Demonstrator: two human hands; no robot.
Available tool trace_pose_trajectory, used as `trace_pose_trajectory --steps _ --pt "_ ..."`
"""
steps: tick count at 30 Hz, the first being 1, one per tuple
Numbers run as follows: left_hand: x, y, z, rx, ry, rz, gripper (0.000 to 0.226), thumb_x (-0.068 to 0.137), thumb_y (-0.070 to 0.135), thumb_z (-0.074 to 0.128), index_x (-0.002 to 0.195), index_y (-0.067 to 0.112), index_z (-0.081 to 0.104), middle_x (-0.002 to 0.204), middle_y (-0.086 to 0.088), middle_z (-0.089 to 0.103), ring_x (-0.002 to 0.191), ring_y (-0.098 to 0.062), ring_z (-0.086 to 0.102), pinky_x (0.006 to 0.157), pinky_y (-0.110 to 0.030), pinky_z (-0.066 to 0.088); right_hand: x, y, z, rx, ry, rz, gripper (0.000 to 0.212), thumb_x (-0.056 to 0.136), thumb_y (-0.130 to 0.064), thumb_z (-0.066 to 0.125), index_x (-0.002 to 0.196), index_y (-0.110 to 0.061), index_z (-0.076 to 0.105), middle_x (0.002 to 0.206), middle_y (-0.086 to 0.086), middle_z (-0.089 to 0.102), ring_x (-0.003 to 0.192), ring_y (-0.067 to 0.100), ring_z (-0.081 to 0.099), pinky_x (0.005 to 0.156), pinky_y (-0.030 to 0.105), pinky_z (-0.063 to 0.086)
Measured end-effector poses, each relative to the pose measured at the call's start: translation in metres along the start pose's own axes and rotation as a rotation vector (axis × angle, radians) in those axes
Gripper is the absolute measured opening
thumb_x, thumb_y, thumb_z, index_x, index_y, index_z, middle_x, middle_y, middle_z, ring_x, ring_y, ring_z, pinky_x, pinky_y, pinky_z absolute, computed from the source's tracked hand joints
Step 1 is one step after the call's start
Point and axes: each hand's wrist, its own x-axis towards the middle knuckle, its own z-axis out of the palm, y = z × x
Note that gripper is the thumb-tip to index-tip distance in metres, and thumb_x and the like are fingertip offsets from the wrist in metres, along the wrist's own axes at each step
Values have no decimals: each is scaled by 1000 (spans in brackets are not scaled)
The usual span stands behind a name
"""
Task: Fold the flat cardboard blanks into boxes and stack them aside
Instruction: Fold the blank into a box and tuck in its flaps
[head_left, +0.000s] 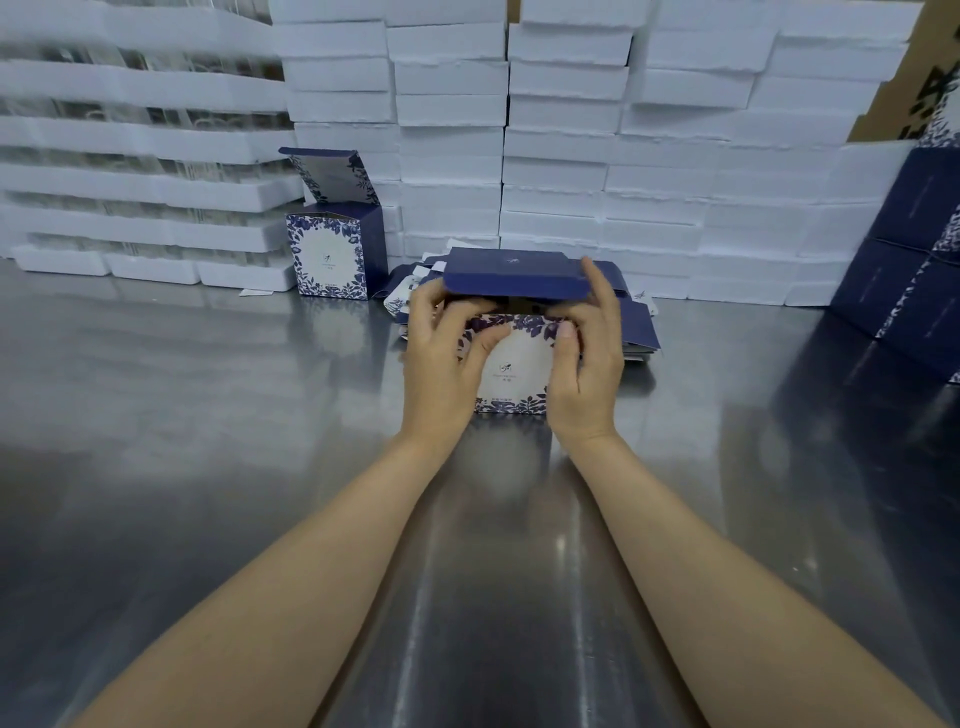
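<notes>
- Left hand: centre of frame, fingers curled round the left side of the box, thumb lying across its white printed front.
- Right hand: grips the box's right side, thumb on the front near the top edge, fingers reaching up along the right end of the lid flap.
- Box: upright on the steel table, centre of frame, held between both hands. The dark blue lid flap is hinged over the top, not yet seated; a dark gap shows under its front edge.
- Step judged: closing the lid. To do it well, hold the walls square with the thumbs, guide the tuck edge inside the front wall, then press down evenly along the flap. Pushing one end only would likely buckle the card.
- Just behind the box: a loose pile of flat blanks.
- Upper left of centre: a finished box standing with its lid up.
- Right edge: dark blue boxes stacked, likely the place for this one.
- Background: white foam trays piled high.
</notes>
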Motion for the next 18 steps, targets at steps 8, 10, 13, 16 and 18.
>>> trace_pose_trajectory --steps 8,10,13,16,18 --pt "-3 -8 -1 -179 1 -220 84 85 51 65 149 32 14 153 7 24 144 -11 24 116 -48 26 -1 3 -1 116 46 116 49 97 -19 35 145 -16 28 152 6 31 137 17 39 111 27 34" --pt "-5 -5 0 -174 -36 -189 72 92 54 52 148 40 10 153 8 28 143 -7 25 117 -43 25 -1 2 1 89 -20 75 53 96 -18 35 147 -10 24 151 7 32 139 23 36 115 39 31" --pt "-8 -6 4 -73 -63 -114 69 97 52 42 152 26 10 139 -1 31 135 -3 27 114 -19 21 -1 -1 2 -19 -76 -42 48 97 -21 38 143 -7 34 138 15 42 130 24 42 110 42 35" --pt "-9 -7 7 -64 -44 -128 64 96 42 44 150 17 20 134 -8 25 133 -13 26 110 -11 18 0 -3 4 -77 -63 -14 41 95 -25 41 124 0 55 120 13 42 118 16 43 103 29 38" --pt "-7 -7 5 -59 1 -119 49 96 36 44 138 9 43 135 -11 24 131 -19 30 110 -15 22 0 -4 4 -70 -40 43 37 93 -27 42 106 2 61 117 11 39 118 20 45 102 20 35"
